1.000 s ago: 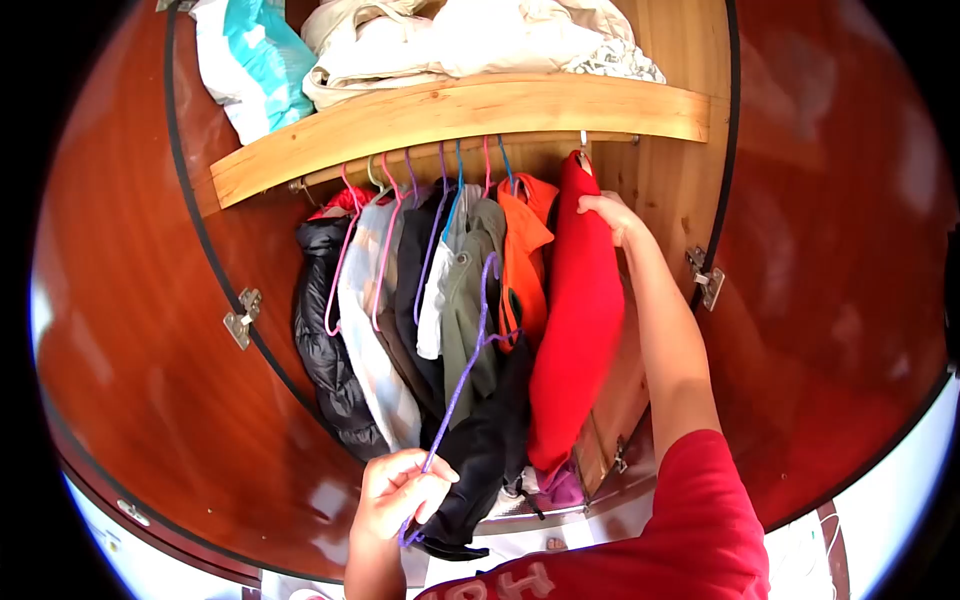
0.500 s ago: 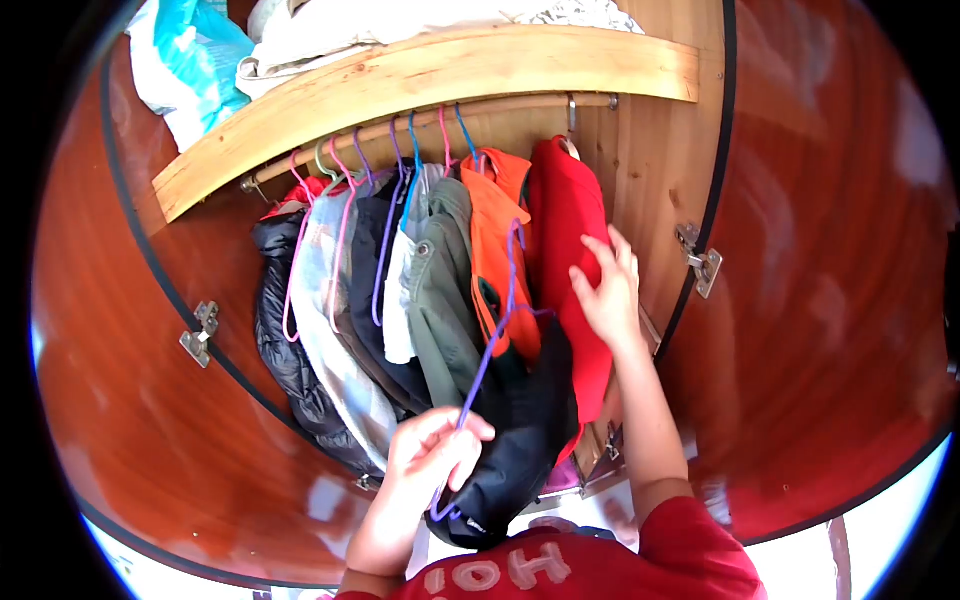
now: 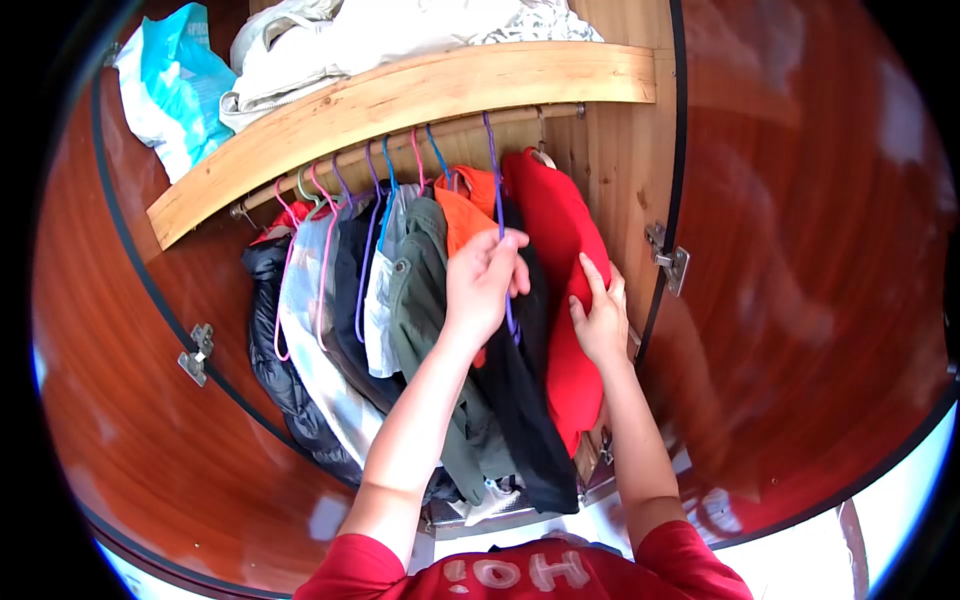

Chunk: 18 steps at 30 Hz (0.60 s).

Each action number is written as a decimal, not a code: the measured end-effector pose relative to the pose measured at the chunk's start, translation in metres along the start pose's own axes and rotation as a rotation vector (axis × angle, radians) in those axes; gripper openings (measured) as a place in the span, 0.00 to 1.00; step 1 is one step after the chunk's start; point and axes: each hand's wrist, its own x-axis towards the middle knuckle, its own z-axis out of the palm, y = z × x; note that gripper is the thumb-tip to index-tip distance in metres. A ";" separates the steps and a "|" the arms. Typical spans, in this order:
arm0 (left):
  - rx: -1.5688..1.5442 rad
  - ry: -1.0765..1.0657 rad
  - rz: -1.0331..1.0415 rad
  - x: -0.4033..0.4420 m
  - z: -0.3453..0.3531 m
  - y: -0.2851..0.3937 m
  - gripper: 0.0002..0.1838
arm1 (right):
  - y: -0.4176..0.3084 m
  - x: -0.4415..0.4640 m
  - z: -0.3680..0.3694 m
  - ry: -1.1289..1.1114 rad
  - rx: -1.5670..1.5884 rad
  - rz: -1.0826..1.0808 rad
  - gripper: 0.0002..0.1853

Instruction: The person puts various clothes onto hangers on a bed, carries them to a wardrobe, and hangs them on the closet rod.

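My left hand [image 3: 485, 283] is closed around the side of a purple clothes hanger [image 3: 497, 185], whose hook is up at the wooden rail [image 3: 352, 157]. Whether the hook bears on the rail, I cannot tell. A black garment [image 3: 533, 420] hangs from this hanger, between an orange garment [image 3: 470, 215] and a red garment [image 3: 562, 260]. Against the red garment's right side lies my right hand [image 3: 603, 315], thumb and fingers apart. The red garment hangs at the right end of the rail. A dark green jacket [image 3: 425, 300] is just left of my left hand.
More clothes hang leftward, including a checked light garment [image 3: 310, 300] and a black puffer jacket [image 3: 275, 345]. Above runs a wooden shelf edge [image 3: 400, 95] carrying white fabric [image 3: 370, 40] and a blue-white bag [image 3: 180, 85]. Brown wardrobe doors [image 3: 790, 300] stand open on both sides.
My left hand has raised the purple hanger with the black garment from in front of me up to the rail. My right hand has slid slightly lower along the red garment.
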 end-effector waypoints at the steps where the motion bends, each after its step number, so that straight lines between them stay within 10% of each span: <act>1: 0.003 -0.001 0.028 0.015 0.002 -0.006 0.12 | -0.001 0.000 0.000 0.002 0.004 -0.001 0.36; 11: 0.237 -0.179 -0.194 0.075 0.009 -0.125 0.17 | -0.023 -0.015 0.001 0.208 0.153 -0.065 0.24; 15: 0.529 0.051 0.289 0.037 0.014 -0.139 0.20 | -0.043 -0.037 0.010 0.463 0.383 -0.196 0.10; 18: 0.256 0.119 0.143 -0.016 0.003 -0.124 0.19 | -0.048 -0.054 0.035 0.342 0.580 -0.288 0.06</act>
